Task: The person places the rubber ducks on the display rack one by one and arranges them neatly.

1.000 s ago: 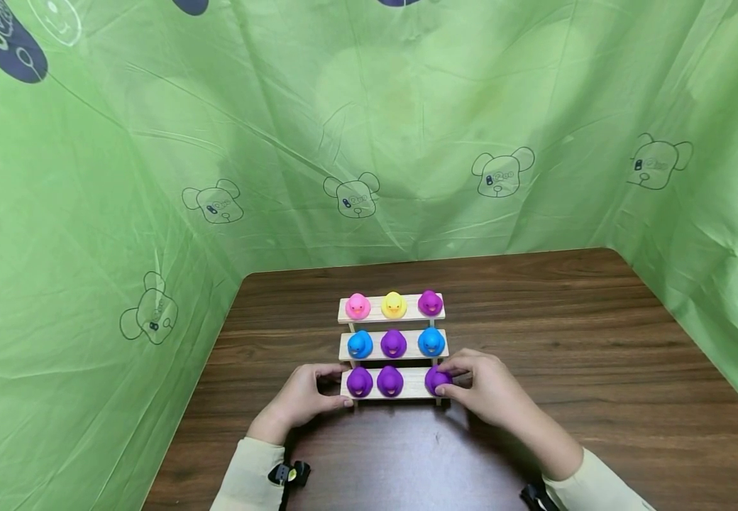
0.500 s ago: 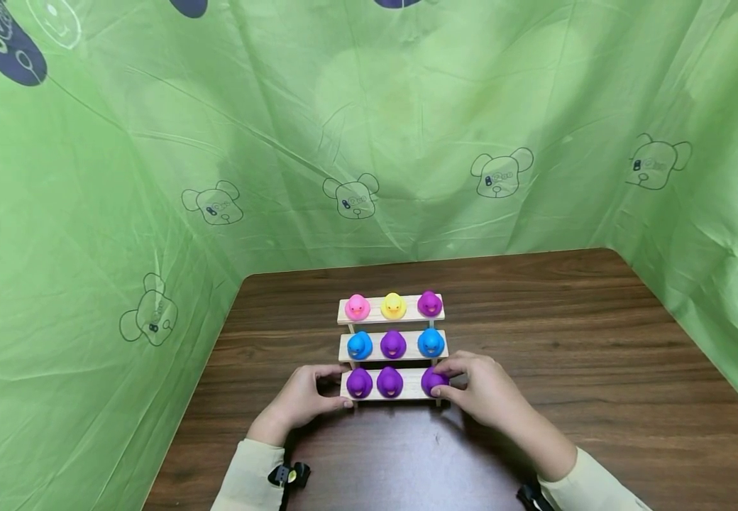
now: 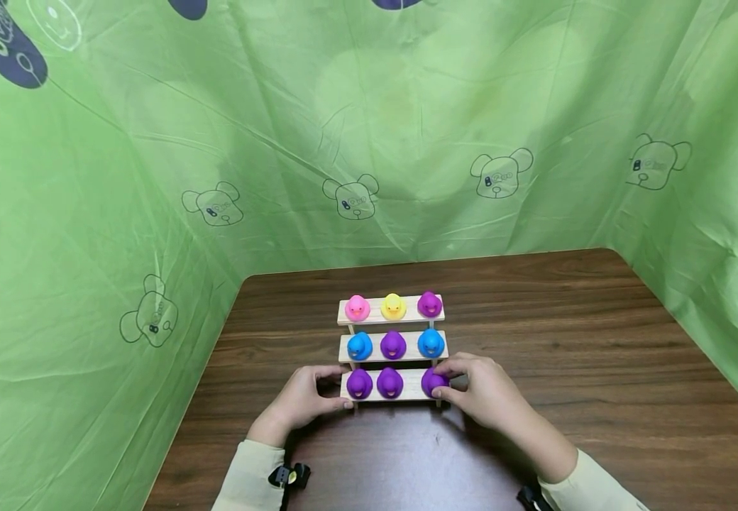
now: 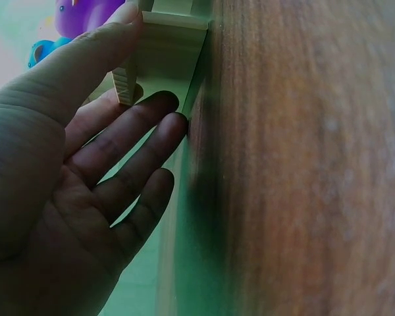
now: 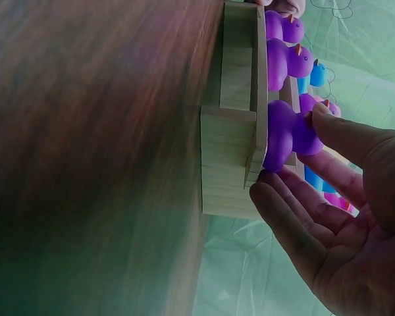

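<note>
A three-tier wooden display stand (image 3: 412, 385) carries several rubber ducks. At the right end of its lowest tier, my right hand (image 3: 487, 394) pinches a purple rubber duck (image 5: 283, 131) between thumb and fingers, the duck's base against the shelf. My left hand (image 3: 300, 401) grips the left end of that tier, thumb at the front edge and index finger behind; its other fingers extend loosely in the left wrist view. Two more purple ducks, a left one (image 3: 359, 384) and a middle one (image 3: 390, 383), share this tier, with a wider gap before the held duck.
On the middle tier sit a blue duck (image 3: 360, 345), a purple duck (image 3: 393, 345) and another blue duck (image 3: 431, 343). The top tier bears pink (image 3: 358, 308), yellow (image 3: 393, 306) and purple (image 3: 429, 305) ducks. Green printed cloth (image 3: 407, 142) surrounds the brown wooden table (image 3: 567, 319).
My right hand has shifted the held purple duck slightly left along the lowest tier, then stayed there over the last half second. The left hand has kept its place.
</note>
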A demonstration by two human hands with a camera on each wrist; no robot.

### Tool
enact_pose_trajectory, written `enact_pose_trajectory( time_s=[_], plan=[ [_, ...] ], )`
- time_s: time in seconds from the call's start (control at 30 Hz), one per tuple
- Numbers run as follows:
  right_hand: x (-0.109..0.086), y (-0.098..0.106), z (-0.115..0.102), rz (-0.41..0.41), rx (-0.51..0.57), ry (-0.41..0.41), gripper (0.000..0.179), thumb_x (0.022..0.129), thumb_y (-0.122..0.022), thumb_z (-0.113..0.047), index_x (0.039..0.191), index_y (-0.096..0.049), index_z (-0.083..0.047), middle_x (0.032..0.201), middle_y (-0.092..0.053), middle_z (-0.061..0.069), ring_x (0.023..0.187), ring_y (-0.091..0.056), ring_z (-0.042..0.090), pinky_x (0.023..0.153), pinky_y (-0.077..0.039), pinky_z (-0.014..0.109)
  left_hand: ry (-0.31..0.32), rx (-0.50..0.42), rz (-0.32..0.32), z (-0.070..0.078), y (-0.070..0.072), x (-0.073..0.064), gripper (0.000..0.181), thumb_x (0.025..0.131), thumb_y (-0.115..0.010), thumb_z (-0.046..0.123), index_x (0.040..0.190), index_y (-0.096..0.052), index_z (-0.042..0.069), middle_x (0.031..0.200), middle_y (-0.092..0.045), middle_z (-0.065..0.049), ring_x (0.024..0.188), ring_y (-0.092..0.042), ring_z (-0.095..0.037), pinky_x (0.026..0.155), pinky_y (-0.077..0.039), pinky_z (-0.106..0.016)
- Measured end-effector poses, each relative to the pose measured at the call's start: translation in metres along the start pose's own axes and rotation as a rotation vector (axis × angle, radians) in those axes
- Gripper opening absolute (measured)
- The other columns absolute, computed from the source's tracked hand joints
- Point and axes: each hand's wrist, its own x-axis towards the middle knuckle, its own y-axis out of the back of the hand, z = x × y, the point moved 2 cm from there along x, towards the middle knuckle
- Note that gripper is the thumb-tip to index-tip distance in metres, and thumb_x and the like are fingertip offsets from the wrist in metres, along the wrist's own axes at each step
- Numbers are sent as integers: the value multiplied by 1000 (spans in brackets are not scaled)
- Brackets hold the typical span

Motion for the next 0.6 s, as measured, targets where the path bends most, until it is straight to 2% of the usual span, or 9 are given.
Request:
enact_pose_trajectory(
  time_s=[0.6],
  plan=[
    [0, 0, 2, 1, -3, 15, 26, 83, -91, -30, 105, -80, -25, 105, -74, -15, 94, -72, 10, 90, -57, 46, -10, -1, 8, 1, 0, 0, 54, 76, -97, 34, 124, -76, 17, 112, -76, 11, 107, -71, -11, 98, -56, -35]
  ],
)
